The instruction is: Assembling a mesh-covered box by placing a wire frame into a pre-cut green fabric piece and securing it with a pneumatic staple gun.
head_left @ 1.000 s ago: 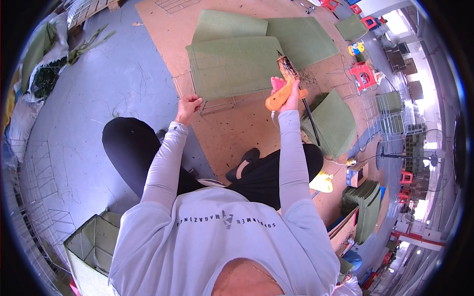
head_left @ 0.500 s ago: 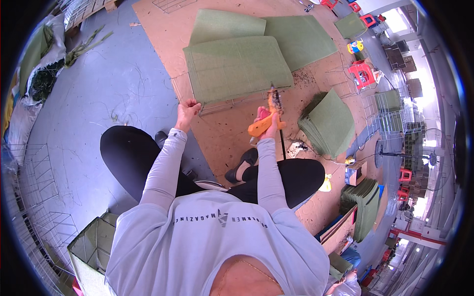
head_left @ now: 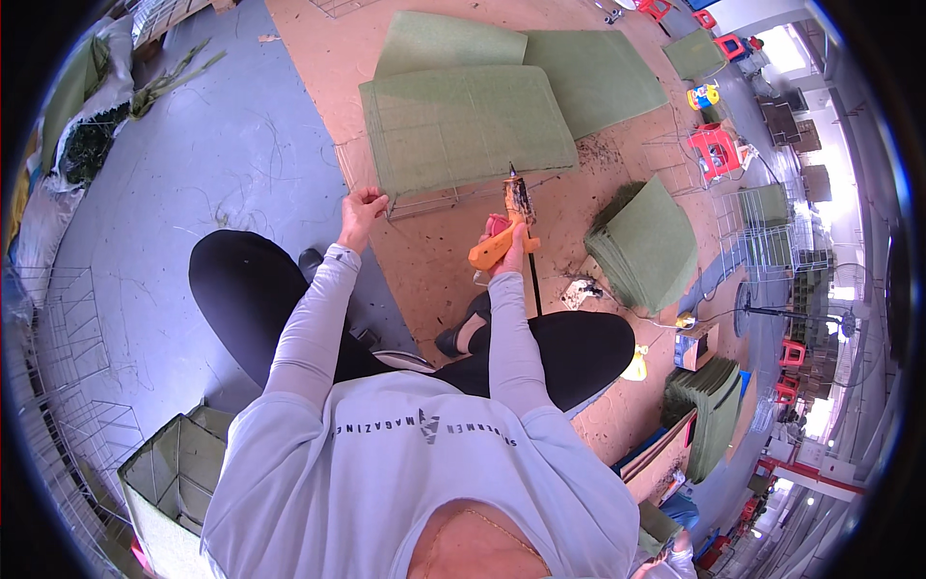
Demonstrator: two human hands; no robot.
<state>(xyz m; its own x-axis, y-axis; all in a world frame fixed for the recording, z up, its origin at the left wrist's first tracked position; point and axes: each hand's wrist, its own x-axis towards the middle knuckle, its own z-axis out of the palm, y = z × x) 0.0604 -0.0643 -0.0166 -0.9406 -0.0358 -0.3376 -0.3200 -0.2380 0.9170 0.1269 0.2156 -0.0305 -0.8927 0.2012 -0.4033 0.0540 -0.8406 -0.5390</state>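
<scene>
My left hand [head_left: 359, 214] is closed in a pinch at the near left corner of a green fabric-like sheet [head_left: 468, 121]. A thin wire frame [head_left: 434, 202] shows along that sheet's near edge, so whether the fingers grip the wire too is hard to make out. In my right hand [head_left: 508, 253] is an orange glue gun [head_left: 489, 255], its fingers wrapped round the handle. The gun's dark, smudged nozzle points away from me, close to the sheet's near edge. Two more green sheets [head_left: 593, 82] lie partly beneath the first.
Brown board [head_left: 318, 58] covers the floor under the sheets. To the right sits a stack of green sheets [head_left: 644, 246], with a red stool [head_left: 714, 151] beyond. A green-covered wire box [head_left: 159, 473] stands at my near left, and a stand fan [head_left: 772, 311] at far right.
My right hand has carried the glue gun slightly left along the sheet's near edge. My left hand keeps its pinch at the corner. The view has shifted a little.
</scene>
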